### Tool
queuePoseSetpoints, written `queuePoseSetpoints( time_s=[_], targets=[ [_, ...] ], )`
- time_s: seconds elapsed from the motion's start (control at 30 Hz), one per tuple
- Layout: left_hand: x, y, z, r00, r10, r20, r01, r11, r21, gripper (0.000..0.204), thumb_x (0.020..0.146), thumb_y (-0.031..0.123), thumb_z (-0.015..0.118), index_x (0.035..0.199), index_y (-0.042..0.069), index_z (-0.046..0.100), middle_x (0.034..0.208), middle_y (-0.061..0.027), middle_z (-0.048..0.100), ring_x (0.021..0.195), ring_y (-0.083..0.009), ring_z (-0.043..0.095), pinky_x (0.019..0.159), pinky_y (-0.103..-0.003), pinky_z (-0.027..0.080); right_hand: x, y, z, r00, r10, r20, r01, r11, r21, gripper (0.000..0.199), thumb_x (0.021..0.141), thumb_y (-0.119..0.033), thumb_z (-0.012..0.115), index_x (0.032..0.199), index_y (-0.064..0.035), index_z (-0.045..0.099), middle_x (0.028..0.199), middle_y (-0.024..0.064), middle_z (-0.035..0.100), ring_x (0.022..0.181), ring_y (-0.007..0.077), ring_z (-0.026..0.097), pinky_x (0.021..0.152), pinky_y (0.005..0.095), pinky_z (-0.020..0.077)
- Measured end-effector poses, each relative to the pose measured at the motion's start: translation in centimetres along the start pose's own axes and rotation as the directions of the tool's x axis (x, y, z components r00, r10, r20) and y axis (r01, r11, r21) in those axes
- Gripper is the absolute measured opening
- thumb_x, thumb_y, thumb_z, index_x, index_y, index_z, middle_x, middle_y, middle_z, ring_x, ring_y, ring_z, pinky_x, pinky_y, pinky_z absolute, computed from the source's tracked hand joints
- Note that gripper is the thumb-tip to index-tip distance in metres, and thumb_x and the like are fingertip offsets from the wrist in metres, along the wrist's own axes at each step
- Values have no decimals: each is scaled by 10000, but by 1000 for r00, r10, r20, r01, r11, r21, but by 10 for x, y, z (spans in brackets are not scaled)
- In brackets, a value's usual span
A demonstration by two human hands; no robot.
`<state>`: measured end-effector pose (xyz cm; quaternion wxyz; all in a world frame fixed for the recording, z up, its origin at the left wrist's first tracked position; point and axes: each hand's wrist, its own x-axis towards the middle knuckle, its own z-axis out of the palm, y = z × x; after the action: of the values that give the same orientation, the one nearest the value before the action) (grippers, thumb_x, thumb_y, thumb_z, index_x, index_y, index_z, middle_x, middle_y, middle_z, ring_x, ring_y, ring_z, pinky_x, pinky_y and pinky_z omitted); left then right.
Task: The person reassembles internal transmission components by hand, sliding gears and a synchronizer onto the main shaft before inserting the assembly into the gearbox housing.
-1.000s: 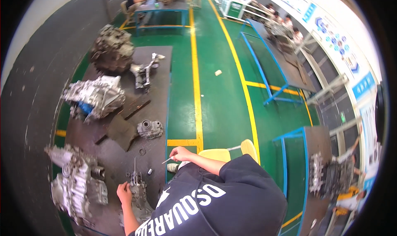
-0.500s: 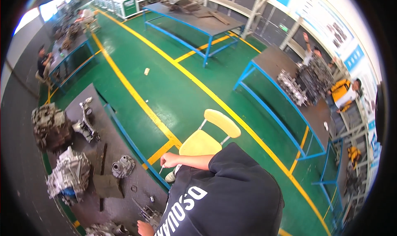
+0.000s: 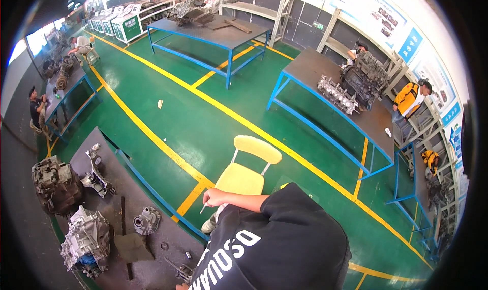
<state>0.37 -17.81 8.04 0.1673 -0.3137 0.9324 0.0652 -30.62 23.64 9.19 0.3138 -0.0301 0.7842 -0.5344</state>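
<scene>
My right hand (image 3: 215, 196) is closed around a thin metal rod-like tool (image 3: 203, 208), which points down toward the bench edge; its exact kind is too small to make out. That forearm reaches left from my dark short sleeve, in front of a yellow chair (image 3: 239, 180). Only a sliver of my left hand (image 3: 181, 286) shows at the lower edge, its fingers hidden. Beside it lies a metal part with slender shafts (image 3: 181, 270). A small metal cylinder (image 3: 188, 255) and a ring (image 3: 164, 246) rest nearby on the dark bench (image 3: 155, 262).
The bench also carries a round metal housing (image 3: 147, 221), a large silver gearbox casing (image 3: 87, 239), a darker casing (image 3: 56, 184), a bracket-like part (image 3: 95, 174) and a dark cloth (image 3: 133, 247). Blue-framed tables (image 3: 300, 69) stand across the green floor. A person in a yellow-and-white top (image 3: 410, 99) stands at right.
The view has tilted, so the bench sits lower and my left hand has mostly slipped out of view. My right hand keeps its tool. A co-worker's raised arm at far right is down.
</scene>
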Motion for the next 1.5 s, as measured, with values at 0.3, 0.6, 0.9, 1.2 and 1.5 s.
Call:
queuePoseSetpoints(
  time_s=[0.3, 0.6, 0.9, 1.2, 1.5],
  targets=[
    [-10, -9, 6, 999, -38, 17, 38, 999, -13, 371, 951, 314, 552, 913, -44, 641, 934, -280, 693, 903, -462, 679, 784, -542, 540, 10, -7, 14, 996, -56, 64, 59, 997, -44, 168, 872, -68, 724, 1020, 11, 738, 836, 95, 743, 718, 168, 709, 664, 313, 566],
    [-14, -9, 9, 997, -67, 30, 68, 997, -46, 405, 961, 333, 534, 906, -49, 655, 927, -284, 698, 888, -463, 679, 779, -543, 539, 18, -22, 14, 996, -74, 51, 77, 996, -55, 142, 851, -70, 725, 971, 2, 750, 801, 110, 740, 689, 185, 712, 656, 323, 561],
    [-23, -28, -10, 981, -156, 116, 166, 983, -75, 586, 1051, 444, 407, 907, -26, 726, 967, -282, 716, 940, -481, 682, 812, -578, 526, 62, -60, -13, 949, -229, -216, 265, 952, 156, 147, 942, -67, 688, 1058, 19, 718, 860, 83, 726, 720, 153, 691, 690, 313, 579],
    [-52, -1, -28, 967, -245, 67, 254, 936, -245, 480, 1064, 407, 377, 1132, 24, 658, 1104, -228, 690, 1080, -450, 636, 937, -545, 503, 93, -100, 6, 990, -141, -23, 130, 822, 554, 145, 958, -20, 654, 1092, 19, 692, 929, 86, 703, 795, 169, 660, 754, 297, 548],
    [-43, 1, -22, 923, -384, 21, 366, 862, -351, 471, 1000, 431, 495, 905, 21, 708, 955, -247, 718, 951, -439, 691, 835, -525, 561, 122, -128, 57, 946, -148, 290, -22, 859, 512, 177, 985, -7, 640, 1154, 39, 661, 1007, 102, 683, 860, 167, 650, 792, 301, 550]
  ],
)
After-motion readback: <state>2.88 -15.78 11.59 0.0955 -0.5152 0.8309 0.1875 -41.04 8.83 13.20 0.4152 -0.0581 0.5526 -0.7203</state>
